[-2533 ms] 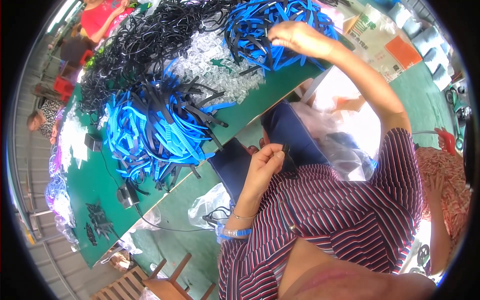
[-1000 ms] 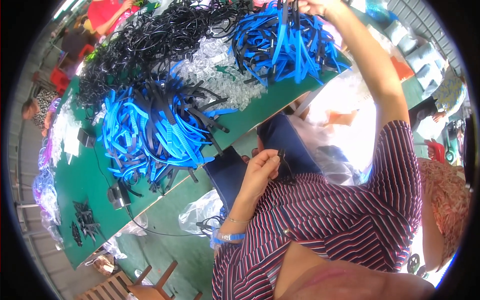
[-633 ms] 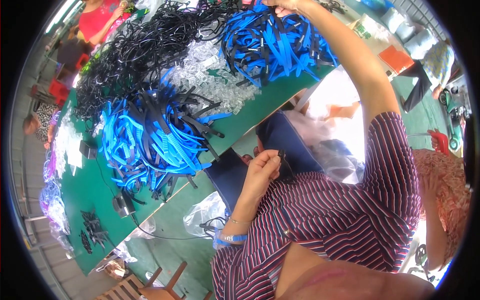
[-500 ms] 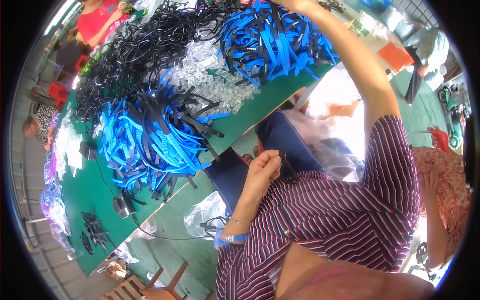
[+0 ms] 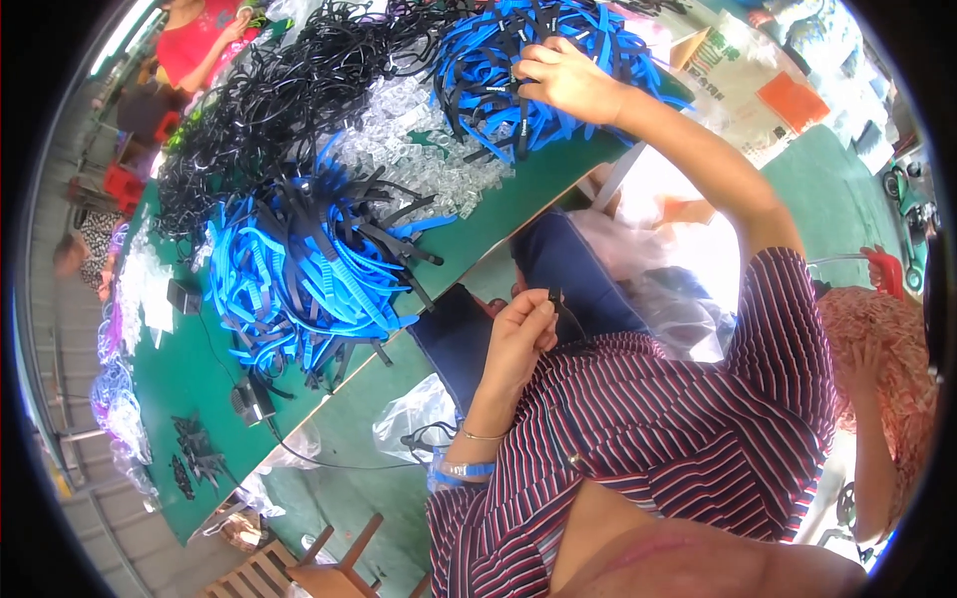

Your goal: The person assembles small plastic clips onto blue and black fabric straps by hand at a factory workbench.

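My left hand [image 5: 518,337] is closed in a pinch above my lap. A small black piece [image 5: 555,296] pokes out past its fingertips; its kind is not clear. At the table's far right, my right hand [image 5: 573,82] reaches into a heap of blue and black straps [image 5: 598,35]. Its fingers are curled together at a black strap [image 5: 523,125] with pale print. Nearer on the left lies a second heap of blue and black straps [image 5: 299,269]. Clear plastic parts [image 5: 429,164] are piled between the two heaps.
The green table [image 5: 478,254] also bears a tangle of black cords [image 5: 269,110], a black box with a cable [image 5: 251,401] and small black pieces [image 5: 199,453]. A wooden chair [image 5: 339,568] stands below. Another person in red [image 5: 199,45] is across the table; plastic bags [image 5: 688,319] lie beside me.
My right hand has come back from the far edge of view to the near side of the right strap heap. My left hand stays above my lap; the black piece in it shows less.
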`<control>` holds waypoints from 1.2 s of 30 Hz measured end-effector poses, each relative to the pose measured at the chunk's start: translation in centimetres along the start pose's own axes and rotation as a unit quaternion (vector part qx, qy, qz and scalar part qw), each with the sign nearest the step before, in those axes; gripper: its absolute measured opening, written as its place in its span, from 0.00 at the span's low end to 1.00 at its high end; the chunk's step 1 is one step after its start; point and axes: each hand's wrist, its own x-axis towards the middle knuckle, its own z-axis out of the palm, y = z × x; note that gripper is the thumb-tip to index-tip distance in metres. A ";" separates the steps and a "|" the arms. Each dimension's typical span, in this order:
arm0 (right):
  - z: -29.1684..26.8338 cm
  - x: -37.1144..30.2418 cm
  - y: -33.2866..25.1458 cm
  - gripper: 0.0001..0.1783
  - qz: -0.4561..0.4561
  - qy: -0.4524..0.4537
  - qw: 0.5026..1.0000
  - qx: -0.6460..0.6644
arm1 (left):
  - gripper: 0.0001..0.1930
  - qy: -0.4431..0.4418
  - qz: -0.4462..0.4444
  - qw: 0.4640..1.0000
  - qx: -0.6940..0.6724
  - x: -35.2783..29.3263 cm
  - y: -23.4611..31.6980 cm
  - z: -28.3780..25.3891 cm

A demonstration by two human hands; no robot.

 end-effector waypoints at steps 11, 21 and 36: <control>-7.7 0.3 -2.6 0.10 0.251 0.252 0.815 0.458 | 0.12 -0.006 0.041 0.996 -0.074 0.4 1.3 -0.9; -8.9 -5.2 -18.9 0.13 0.337 -0.012 0.526 0.781 | 0.11 0.050 0.190 0.977 -0.083 0.8 2.1 -0.5; -8.3 -7.4 -21.4 0.07 0.422 -0.022 0.463 0.779 | 0.14 0.119 0.300 0.923 0.210 1.1 -1.5 -0.3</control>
